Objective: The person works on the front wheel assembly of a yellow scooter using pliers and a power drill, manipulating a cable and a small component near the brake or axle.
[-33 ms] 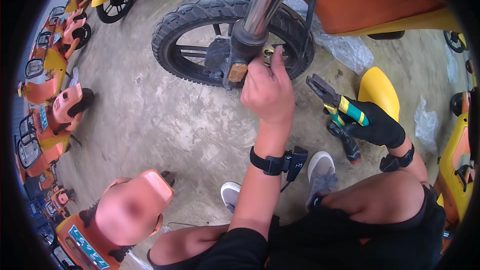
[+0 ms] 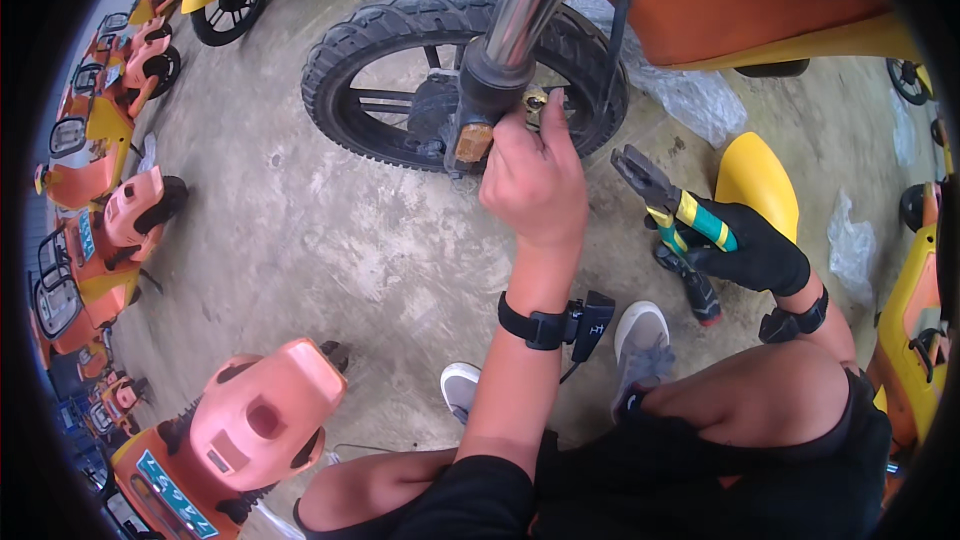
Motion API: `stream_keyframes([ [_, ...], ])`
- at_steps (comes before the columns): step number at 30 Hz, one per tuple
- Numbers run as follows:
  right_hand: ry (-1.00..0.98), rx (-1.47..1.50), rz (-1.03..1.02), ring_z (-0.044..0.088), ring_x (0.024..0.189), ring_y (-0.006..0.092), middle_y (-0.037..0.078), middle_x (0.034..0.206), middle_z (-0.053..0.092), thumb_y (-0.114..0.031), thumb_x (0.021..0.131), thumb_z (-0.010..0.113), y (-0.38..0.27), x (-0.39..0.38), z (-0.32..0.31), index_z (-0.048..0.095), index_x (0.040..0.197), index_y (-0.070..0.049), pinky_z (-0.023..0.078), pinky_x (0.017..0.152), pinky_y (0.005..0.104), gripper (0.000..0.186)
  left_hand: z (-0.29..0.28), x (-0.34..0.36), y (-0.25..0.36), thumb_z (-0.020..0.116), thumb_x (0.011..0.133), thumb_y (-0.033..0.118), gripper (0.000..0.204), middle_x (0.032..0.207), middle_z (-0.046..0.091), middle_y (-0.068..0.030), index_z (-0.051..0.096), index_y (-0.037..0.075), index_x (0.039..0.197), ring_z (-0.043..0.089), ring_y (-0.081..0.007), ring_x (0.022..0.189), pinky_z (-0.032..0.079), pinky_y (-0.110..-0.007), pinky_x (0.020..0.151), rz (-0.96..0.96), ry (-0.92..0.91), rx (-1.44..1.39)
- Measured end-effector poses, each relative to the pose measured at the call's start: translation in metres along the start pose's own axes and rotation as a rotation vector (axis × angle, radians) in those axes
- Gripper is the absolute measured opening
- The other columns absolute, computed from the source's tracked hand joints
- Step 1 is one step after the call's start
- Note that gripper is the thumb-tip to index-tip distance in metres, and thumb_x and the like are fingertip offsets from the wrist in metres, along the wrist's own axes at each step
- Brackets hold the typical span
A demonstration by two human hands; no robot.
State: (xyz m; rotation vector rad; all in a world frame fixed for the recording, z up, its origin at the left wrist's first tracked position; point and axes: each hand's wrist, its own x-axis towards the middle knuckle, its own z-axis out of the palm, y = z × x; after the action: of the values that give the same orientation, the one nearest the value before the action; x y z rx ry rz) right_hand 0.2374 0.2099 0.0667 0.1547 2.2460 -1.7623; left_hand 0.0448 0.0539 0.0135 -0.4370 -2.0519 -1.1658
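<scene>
My bare left hand (image 2: 535,175) is at the lower end of the front fork (image 2: 497,70) of an orange and yellow scooter. Its fingers are bent against the fork beside an amber reflector (image 2: 473,143), and the thumb points up. A small brass-coloured part (image 2: 537,100) shows by the thumb and fingertips; whether they grip it I cannot make out. Behind the fork is the black front wheel (image 2: 340,50). My right hand (image 2: 755,250), in a black glove, is closed round the green and yellow handles of pliers (image 2: 650,180), their jaws toward the wheel.
Under my right hand is a dark tool (image 2: 700,295) with a red end. A yellow curved panel (image 2: 757,180) lies beyond that hand. Clear plastic sheeting (image 2: 700,105) lies right of the wheel. Orange scooters (image 2: 265,415) line the left; a yellow and orange one (image 2: 910,330) stands right.
</scene>
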Motion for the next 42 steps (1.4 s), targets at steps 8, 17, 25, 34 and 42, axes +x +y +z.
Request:
stream_keyframes([
  [8,-0.157,0.01,0.005,0.062,0.105,0.0172,0.009,0.129,0.06,-0.015,0.095,0.063,-0.032,0.014,0.002,0.04,0.146,-0.003,0.049,0.092,0.0313,0.057,-0.021,-0.026,-0.007,0.067,0.093,0.025,0.022,0.054,0.041,0.001,0.062,0.004,0.09,0.043,-0.0132,0.046,0.036,-0.03,0.044,-0.262,-0.028,-0.223],
  [17,-0.312,0.342,0.024,0.055,0.12,0.016,0.009,0.137,0.055,-0.015,0.1,0.057,-0.037,0.058,0.039,0.039,0.147,-0.002,0.042,0.104,0.0338,0.052,-0.086,0.012,-0.018,0.029,0.102,0.059,0.059,0.055,0.031,0.0046,0.048,0.011,0.072,0.03,-0.0083,0.044,0.023,-0.024,0.041,-1.61,-0.683,-1.043],
  [25,-0.196,0.781,-0.106,0.054,0.11,0.0115,0.004,0.123,0.057,-0.02,0.101,0.056,-0.008,0.082,0.099,0.046,0.136,-0.002,0.045,0.098,0.0304,0.041,-0.154,0.0,0.011,0.05,0.102,0.036,0.036,0.062,0.054,-0.0081,0.05,0.001,0.098,0.056,-0.0202,0.054,0.043,-0.036,0.049,-0.657,-0.96,-0.414],
  [34,-0.084,0.656,-0.17,0.051,0.089,0.0081,0.002,0.1,0.055,-0.025,0.1,0.058,-0.018,0.074,0.116,0.051,0.113,-0.006,0.047,0.077,0.0278,0.024,-0.169,0.042,0.02,0.062,0.096,0.027,0.037,0.069,0.062,-0.0203,0.041,-0.001,0.107,0.064,-0.039,0.063,0.05,-0.044,0.058,-0.303,-1.408,-0.12],
  [42,-0.213,0.706,-0.061,0.062,0.072,0.0116,0.003,0.088,0.06,-0.036,0.099,0.058,-0.015,0.071,0.116,0.052,0.105,-0.006,0.049,0.06,0.0266,0.031,-0.175,0.051,0.004,0.064,0.094,0.02,0.026,0.075,0.06,-0.0081,0.047,0.002,0.103,0.06,-0.0198,0.069,0.049,-0.034,0.063,-0.441,-1.479,-0.317],
])
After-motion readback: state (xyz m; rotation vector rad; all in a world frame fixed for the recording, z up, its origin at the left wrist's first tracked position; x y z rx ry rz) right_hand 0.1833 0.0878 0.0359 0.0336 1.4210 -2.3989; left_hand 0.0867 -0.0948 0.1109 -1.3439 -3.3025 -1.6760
